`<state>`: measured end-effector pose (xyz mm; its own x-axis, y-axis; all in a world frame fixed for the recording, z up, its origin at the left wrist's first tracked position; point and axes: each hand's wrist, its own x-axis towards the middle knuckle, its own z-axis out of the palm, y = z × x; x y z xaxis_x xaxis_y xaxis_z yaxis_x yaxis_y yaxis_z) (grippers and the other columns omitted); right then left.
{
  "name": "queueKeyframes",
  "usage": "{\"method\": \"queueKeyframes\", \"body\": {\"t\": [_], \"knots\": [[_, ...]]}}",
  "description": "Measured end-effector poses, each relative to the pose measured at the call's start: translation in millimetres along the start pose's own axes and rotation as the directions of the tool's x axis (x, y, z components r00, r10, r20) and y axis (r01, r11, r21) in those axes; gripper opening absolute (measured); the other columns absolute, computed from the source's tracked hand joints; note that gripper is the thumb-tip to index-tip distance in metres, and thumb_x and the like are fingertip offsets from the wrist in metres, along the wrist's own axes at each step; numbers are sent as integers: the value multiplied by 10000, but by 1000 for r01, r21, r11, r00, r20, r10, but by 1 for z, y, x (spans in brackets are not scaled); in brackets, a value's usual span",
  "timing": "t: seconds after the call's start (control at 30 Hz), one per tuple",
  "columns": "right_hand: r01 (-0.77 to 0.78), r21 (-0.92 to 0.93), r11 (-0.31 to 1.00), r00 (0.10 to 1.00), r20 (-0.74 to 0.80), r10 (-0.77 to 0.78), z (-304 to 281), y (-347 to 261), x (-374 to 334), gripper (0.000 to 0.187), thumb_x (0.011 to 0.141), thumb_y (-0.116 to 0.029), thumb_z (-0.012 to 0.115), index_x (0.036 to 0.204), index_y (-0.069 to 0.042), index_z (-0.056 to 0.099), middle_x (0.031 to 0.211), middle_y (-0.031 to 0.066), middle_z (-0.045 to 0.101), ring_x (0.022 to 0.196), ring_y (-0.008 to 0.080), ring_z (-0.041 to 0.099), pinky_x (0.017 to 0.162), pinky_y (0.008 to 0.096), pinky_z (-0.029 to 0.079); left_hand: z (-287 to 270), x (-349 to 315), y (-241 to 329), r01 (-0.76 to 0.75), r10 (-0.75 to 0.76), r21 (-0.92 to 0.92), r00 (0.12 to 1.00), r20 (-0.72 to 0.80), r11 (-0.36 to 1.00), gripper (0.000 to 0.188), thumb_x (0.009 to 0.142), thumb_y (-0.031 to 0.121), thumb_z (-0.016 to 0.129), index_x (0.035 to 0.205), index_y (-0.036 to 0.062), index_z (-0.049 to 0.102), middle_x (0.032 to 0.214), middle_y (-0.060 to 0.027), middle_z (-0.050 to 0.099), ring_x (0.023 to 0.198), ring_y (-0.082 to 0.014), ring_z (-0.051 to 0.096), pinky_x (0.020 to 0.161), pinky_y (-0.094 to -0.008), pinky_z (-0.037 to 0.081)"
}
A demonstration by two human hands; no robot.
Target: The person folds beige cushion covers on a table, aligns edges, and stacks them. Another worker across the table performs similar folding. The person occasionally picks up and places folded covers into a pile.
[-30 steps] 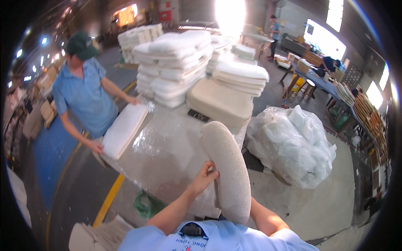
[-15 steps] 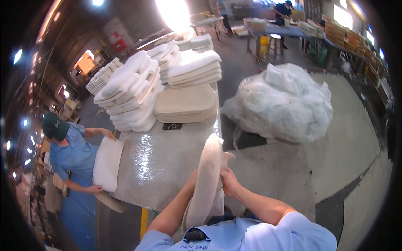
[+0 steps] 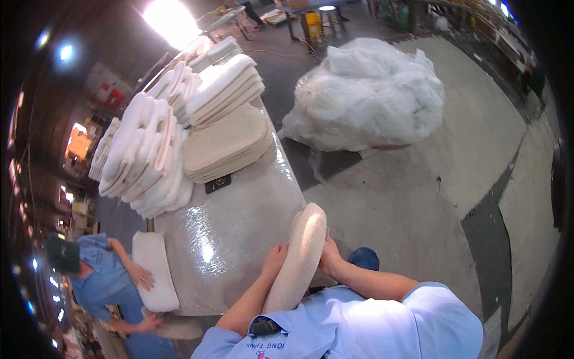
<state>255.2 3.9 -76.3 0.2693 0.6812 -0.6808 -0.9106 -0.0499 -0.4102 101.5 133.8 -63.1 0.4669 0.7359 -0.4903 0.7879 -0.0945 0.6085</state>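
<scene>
A beige padded cushion [image 3: 304,254] stands on edge in front of my chest, bowed lengthwise, its rounded end pointing away from me. My left hand [image 3: 276,258] is closed on its left side, the fingertips partly hidden behind the padding. On the other side my right hand [image 3: 329,257] grips the cushion's right edge, with its fingers mostly out of sight. At the table's left edge a co-worker [image 3: 98,263] in a blue shirt and dark cap has one hand on a white pad [image 3: 154,269]. The co-worker's other hand is at a beige pad [image 3: 179,328] below the table edge.
The table [image 3: 239,239] has a shiny, plastic-covered top. Tall stacks of white pads [image 3: 143,152], a low stack of beige pads [image 3: 226,143] and a small black item [image 3: 217,183] are on it. A big clear bag [image 3: 371,99] of white material sits on the floor to the right.
My view has turned right and down. The cushion's end now looks rounded and closed, where a loose flap showed at its right. The co-worker's upper hand has moved onto the white pad's face.
</scene>
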Motion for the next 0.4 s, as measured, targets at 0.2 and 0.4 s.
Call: {"method": "queueKeyframes", "body": {"t": [0.2, 0.4], "knots": [[80, -1, 997, 973, -216, -78, -15, 11, 33, 364, 1133, -302, 495, 1390, -58, 578, 1286, 118, 676, 1171, 272, 625, 1023, 453, 490, 10, 41, 14, 33, -32, 55, 999, -26, 998, 543, 1044, 479, 593, 1161, -36, 720, 1024, -186, 750, 941, -267, 692, 853, -429, 524], [4, 187, 982, 967, -251, 44, -12, -9, 47, 428, 1116, -419, 482, 1327, -65, 599, 1349, 177, 629, 1256, 300, 597, 1107, 502, 453, 18, 86, 8, 141, -82, -158, 941, 329, 977, 652, 991, 588, 647, 1203, -19, 748, 1075, -143, 752, 991, -194, 665, 896, -361, 515]]}}
